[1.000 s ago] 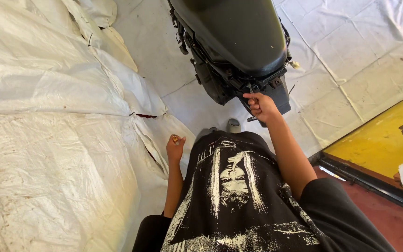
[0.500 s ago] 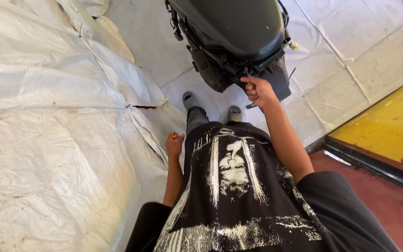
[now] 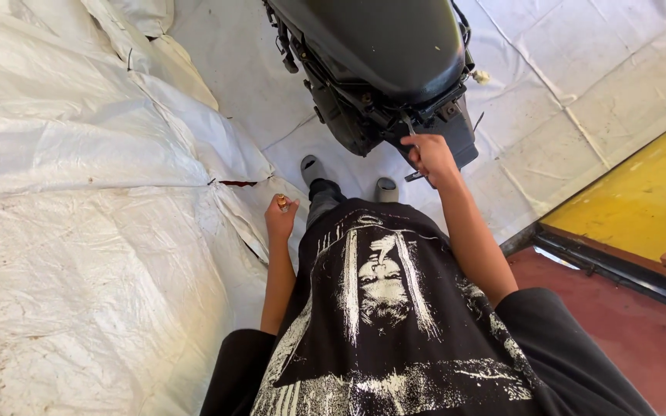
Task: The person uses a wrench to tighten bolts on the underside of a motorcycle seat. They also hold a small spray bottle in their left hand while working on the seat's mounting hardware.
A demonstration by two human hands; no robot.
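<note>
Small brass-coloured metal bits (image 3: 281, 202) sat pinched in my left hand (image 3: 280, 219), fingers curled narrow around them, close by my hip. Farther out, my right hand (image 3: 429, 158) gripped a slim grey metal tool (image 3: 408, 127), its tip pressed into the exposed rear frame of the black motor scooter (image 3: 383, 62), parked on white plastic sheeting (image 3: 79, 254).
</note>
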